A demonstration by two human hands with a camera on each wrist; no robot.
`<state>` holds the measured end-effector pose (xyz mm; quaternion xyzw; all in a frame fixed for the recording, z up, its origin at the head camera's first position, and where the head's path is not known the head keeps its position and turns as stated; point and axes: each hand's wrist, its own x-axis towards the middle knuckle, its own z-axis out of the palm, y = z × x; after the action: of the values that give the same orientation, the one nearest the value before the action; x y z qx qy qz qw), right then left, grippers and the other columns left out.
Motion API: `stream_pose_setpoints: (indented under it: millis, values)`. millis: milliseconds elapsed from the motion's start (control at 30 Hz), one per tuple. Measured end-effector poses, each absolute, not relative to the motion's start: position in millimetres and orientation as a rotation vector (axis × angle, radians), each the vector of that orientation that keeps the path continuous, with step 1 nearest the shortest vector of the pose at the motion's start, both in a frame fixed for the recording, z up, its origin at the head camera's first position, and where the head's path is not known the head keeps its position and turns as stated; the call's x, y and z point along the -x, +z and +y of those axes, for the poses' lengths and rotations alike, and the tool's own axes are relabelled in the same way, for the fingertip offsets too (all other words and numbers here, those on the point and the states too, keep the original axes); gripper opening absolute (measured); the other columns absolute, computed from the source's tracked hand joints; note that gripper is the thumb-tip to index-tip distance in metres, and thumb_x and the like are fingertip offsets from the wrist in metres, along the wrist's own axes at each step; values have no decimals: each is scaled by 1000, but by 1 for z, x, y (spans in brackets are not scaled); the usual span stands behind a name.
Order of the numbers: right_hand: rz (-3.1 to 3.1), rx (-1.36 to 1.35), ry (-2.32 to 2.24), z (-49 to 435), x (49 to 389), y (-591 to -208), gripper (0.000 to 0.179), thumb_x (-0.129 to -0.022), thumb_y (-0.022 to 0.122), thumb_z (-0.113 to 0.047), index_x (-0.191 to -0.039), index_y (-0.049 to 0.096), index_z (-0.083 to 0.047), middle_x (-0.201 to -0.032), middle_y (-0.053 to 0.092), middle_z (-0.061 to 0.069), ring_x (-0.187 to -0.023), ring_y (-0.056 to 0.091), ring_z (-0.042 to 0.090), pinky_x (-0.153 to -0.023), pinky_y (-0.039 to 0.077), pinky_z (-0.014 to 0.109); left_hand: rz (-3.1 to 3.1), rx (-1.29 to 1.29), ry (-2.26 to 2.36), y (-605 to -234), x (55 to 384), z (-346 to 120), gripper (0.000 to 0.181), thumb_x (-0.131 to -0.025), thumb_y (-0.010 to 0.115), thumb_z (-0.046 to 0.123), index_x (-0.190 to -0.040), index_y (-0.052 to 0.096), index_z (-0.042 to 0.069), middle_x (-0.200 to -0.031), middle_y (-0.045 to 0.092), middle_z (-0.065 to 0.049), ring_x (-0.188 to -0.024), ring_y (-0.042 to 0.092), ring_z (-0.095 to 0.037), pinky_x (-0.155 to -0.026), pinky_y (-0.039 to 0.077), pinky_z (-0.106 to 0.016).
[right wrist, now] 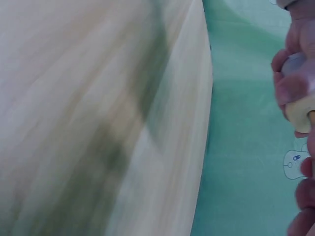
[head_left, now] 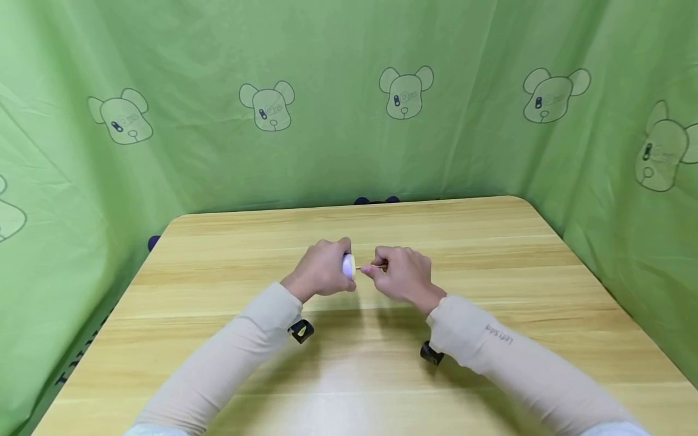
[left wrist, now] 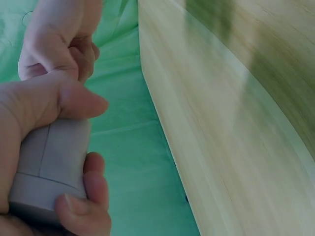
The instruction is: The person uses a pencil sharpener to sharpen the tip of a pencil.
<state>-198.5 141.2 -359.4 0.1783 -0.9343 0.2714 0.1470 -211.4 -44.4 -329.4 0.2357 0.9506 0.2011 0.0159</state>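
My left hand (head_left: pixel 326 267) grips a rounded, pale pencil sharpener (head_left: pixel 348 267) with a cream end that faces right. In the left wrist view the body of the sharpener shows grey with thin seams, and the thumb and fingers wrap round it. Between finger and thumb, my right hand (head_left: pixel 403 272) pinches a thin, yellow-brown pencil (head_left: pixel 358 267). The pencil points left, its front end at the cream face. Most of its length is hidden by the fingers. Both hands are held above the table, close together.
The wood-grain table (head_left: pixel 349 387) spreads out under both arms. A green curtain (head_left: pixel 338 157) printed with bear heads hangs behind it and at both sides. Small black wrist cameras sit below each sleeve cuff.
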Motion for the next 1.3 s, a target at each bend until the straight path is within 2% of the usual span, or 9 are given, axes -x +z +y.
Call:
stream_pose_setpoints:
  millis: [533, 700, 933, 1033, 1133, 1233, 1300]
  values:
    - [-3069, -441, 990, 141, 209, -338, 36, -91, 64, -38, -65, 53, -17, -57, 46, -5, -50, 39, 12, -47, 28, 30, 3078, -875, 501, -337, 211, -45, 46, -65, 86, 20, -95, 53, 10, -78, 58, -2, -65, 56, -18, -56, 48, -27]
    - [-3097, -440, 1345, 143, 215, -335, 39, -92, 64, -26, -61, 45, -12, -58, 39, -3, -51, 32, 12, -48, 27, 27, 3116, -926, 430, -339, 208, -45, 47, -67, 85, 21, -99, 52, 9, -81, 59, -4, -67, 57, -19, -58, 49, -29]
    - [-3132, -449, 1617, 147, 221, -337, 44, -94, 62, -19, -57, 39, -12, -52, 34, -3, -50, 28, 13, -51, 26, 26, 3294, -1212, 339, -352, 204, -47, 46, -64, 86, 19, -95, 53, 8, -78, 62, -7, -63, 61, -22, -56, 53, -32]
    - [-3132, -456, 1506, 147, 218, -338, 40, -94, 62, -23, -60, 43, -12, -54, 36, -2, -51, 30, 13, -50, 27, 26, 3357, -1278, 335, -356, 204, -47, 44, -63, 85, 17, -93, 55, 7, -77, 63, -8, -61, 62, -23, -54, 53, -32]
    - [-3069, -519, 1225, 145, 214, -340, 33, -94, 63, -32, -68, 52, -13, -59, 45, -2, -53, 37, 14, -50, 31, 28, 3312, -1164, 423, -353, 205, -48, 44, -64, 84, 16, -95, 55, 7, -78, 62, -7, -62, 61, -22, -53, 52, -32]
    - [-2868, -625, 891, 144, 209, -346, 24, -90, 67, -37, -79, 63, -16, -72, 59, -3, -63, 52, 15, -58, 38, 33, 3181, -963, 562, -344, 208, -50, 44, -67, 84, 17, -99, 55, 6, -80, 62, -7, -65, 60, -20, -55, 51, -30]
    - [-2645, -705, 692, 145, 207, -353, 21, -88, 70, -38, -83, 67, -17, -78, 64, -3, -70, 56, 18, -67, 39, 42, 3089, -846, 656, -337, 210, -51, 44, -68, 84, 17, -100, 56, 7, -82, 61, -6, -68, 59, -19, -56, 50, -28]
